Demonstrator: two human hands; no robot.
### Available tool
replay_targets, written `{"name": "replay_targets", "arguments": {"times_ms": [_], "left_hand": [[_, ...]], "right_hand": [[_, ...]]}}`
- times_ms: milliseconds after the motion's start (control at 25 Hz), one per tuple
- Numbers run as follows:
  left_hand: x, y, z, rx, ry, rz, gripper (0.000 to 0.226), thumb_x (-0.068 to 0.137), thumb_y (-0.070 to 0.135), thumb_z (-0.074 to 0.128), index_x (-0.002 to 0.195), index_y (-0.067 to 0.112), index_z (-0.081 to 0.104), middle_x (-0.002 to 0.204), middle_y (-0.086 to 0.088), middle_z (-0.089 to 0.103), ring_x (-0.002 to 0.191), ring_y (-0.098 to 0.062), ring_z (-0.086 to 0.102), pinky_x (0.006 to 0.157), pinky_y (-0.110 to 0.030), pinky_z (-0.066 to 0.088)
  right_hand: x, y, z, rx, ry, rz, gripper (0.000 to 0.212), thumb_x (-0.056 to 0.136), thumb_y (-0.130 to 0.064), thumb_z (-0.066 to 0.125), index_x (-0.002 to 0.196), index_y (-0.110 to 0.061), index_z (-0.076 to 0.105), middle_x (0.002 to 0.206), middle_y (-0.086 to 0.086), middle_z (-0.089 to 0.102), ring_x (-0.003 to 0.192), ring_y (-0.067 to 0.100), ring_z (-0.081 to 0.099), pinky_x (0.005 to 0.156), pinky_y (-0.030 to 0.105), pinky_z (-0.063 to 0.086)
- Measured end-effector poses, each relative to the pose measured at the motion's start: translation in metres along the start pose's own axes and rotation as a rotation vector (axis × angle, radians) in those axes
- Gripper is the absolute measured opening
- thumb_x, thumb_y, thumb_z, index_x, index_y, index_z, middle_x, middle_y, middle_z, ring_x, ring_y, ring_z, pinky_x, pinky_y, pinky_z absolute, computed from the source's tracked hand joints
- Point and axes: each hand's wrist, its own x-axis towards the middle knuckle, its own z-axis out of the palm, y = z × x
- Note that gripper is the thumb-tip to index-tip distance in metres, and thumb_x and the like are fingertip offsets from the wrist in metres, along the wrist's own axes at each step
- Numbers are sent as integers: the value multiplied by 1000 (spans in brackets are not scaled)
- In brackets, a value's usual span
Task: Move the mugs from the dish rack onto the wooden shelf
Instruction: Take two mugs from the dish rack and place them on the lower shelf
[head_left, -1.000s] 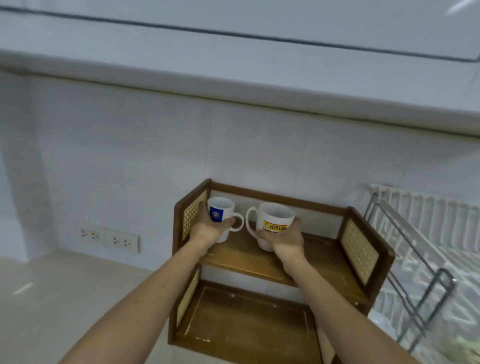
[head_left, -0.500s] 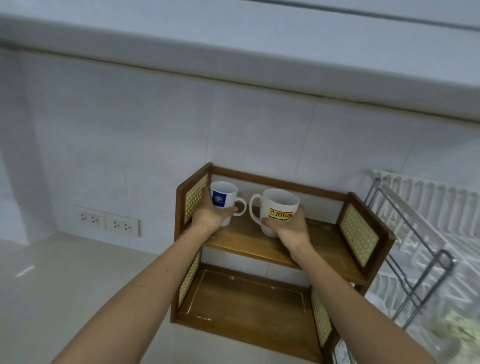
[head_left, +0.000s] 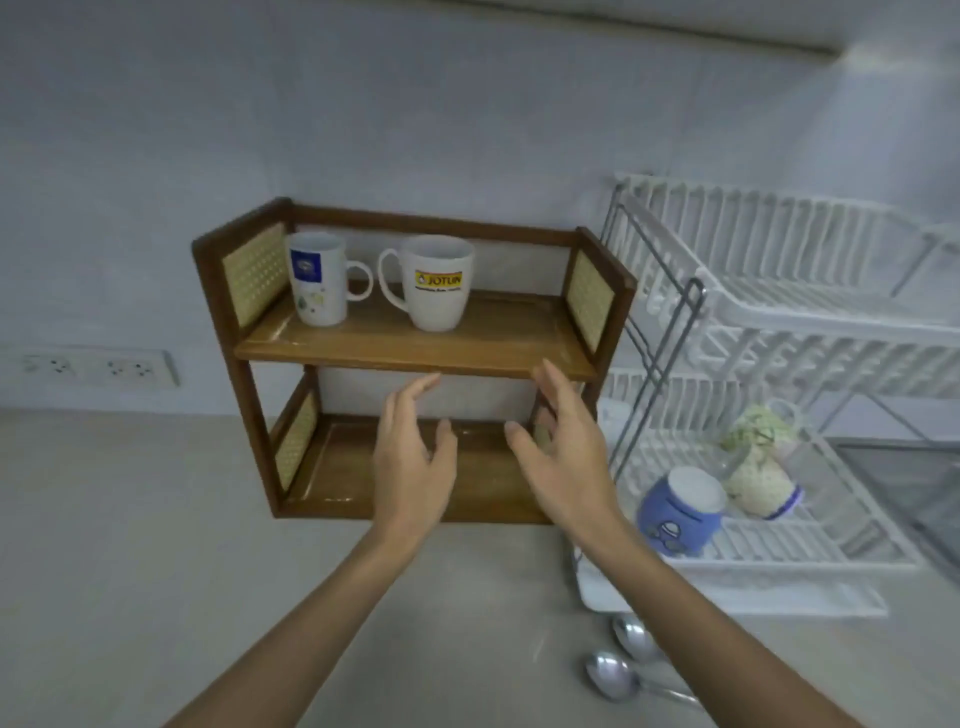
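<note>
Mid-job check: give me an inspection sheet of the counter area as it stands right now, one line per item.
Surface: pale countertop, bare on its left part.
Job's things: two white mugs, blue-logo mug and JOTUN mug, upright on the top tier of the wooden shelf; blue mug and cream mug lie tipped in the lower tier of the dish rack.
Clutter: two spoons on the counter in front of the rack.
Grippers: left hand and right hand open, empty, in front of the lower shelf.
Cables: nothing seen.
Surroundings: tiled wall, wall sockets left of the shelf.
</note>
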Motion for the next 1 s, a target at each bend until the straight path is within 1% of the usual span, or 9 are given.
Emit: {"name": "replay_targets", "arguments": {"times_ms": [200,280,400,480,600,680,720,880,1000], "left_hand": [[-94,26,50,-63,-280,174,37,88,4,53,116,27,55,115,11,57,112,10,49,96,-9,40],[-111,42,78,-62,-426,323,31,87,6,50,114,20,59,113,7,60,110,2,52,98,-9,37],[-107,69,133,53,-550,480,46,78,-7,54,121,7,59,120,-10,63,114,-18,54,102,-22,37],[-92,88,176,372,-679,602,60,77,-9,51,135,8,48,139,-14,51,130,-29,43,112,-35,24],[-68,94,237,1222,-942,999,61,97,16,41,151,19,12,161,-10,4,147,-34,1,116,-54,-1],[-66,92,269,1723,-984,1339,82,92,25,57,151,21,0,162,-9,-5,147,-36,-6,113,-60,-5],[-68,92,283,1898,-1030,1410,91,87,27,65,150,21,0,161,-7,-1,147,-35,-1,112,-62,-3],[-67,80,302,2029,-1218,1235,103,71,26,80,148,17,12,151,-12,26,137,-35,30,111,-57,22],[-54,72,291,1952,-1054,1228,81,83,30,70,145,14,20,146,-12,34,131,-34,37,110,-52,27]], "right_hand": [[-84,55,-85,-54,67,-68,41,82,-11,57,120,-27,56,116,-20,61,109,-2,58,84,10,48],[-86,84,-126,-148,124,-39,33,81,-9,58,111,-21,61,107,-21,63,100,-1,61,79,17,52],[-58,133,-189,-322,180,137,32,81,0,62,112,-10,62,108,-1,66,100,18,62,84,34,51],[-30,167,-227,-528,133,301,45,81,-8,67,123,-6,54,123,14,59,110,32,57,90,34,44],[4,206,-256,-689,-55,440,72,77,-21,73,137,-4,37,138,23,42,124,41,41,99,45,40],[21,223,-259,-772,-184,463,81,75,-29,75,139,-7,30,140,22,38,126,41,40,99,48,41],[29,230,-258,-810,-249,481,88,74,-34,75,141,-9,25,141,21,36,126,41,40,99,48,42],[42,248,-243,-881,-270,520,105,68,-41,79,145,-16,13,142,19,30,126,42,38,97,47,42],[44,255,-238,-857,-203,486,101,65,-39,81,141,-16,18,138,20,34,121,42,40,92,47,44]]}}
